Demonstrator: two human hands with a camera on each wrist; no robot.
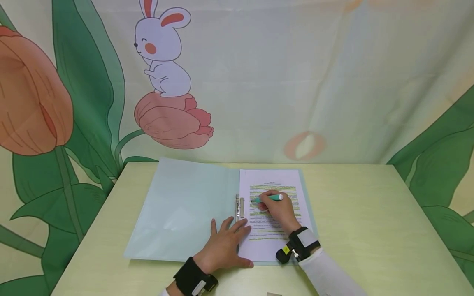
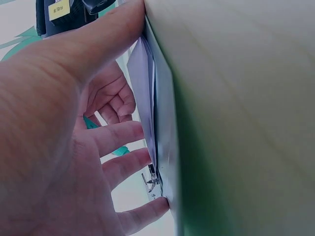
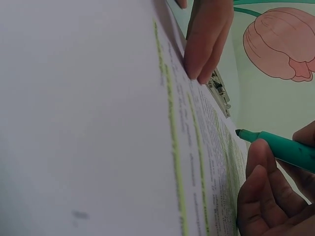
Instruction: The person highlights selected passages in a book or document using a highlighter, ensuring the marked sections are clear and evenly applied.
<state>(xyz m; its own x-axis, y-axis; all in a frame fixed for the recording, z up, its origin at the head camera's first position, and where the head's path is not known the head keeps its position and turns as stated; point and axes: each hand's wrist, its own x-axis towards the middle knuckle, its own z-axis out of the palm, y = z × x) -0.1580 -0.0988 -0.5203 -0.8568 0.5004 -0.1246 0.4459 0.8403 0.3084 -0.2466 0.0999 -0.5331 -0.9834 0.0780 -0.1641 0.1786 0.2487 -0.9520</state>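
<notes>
1. A pale wood-look table (image 1: 370, 213) is filling the lower middle of the frame, and a printed curtain (image 1: 266, 82) is hanging behind it. A cartoon rabbit (image 1: 168, 78) is sitting on a pink tulip (image 1: 170, 121), upper left of center.
2. Left hand (image 1: 224, 246), bottom center: it's lying palm down with fingers spread, gripping nothing. Fingertips are resting around the page's left edge, and the thumb is reaching along the folder's bottom edge.
3. Right hand (image 1: 279, 209), right of center: it's pinching a teal-green marker (image 1: 275, 197) over the page, dark tip pointing left at the start of the text lines. Can't tell if the tip is touching.
4. The light blue folder (image 1: 181, 205) is lying open in the lower middle, its metal clip (image 1: 238, 207) showing at the fold. The printed page (image 1: 261, 246) is lying on the right side, with yellow-green highlighting running across many lines.
</notes>
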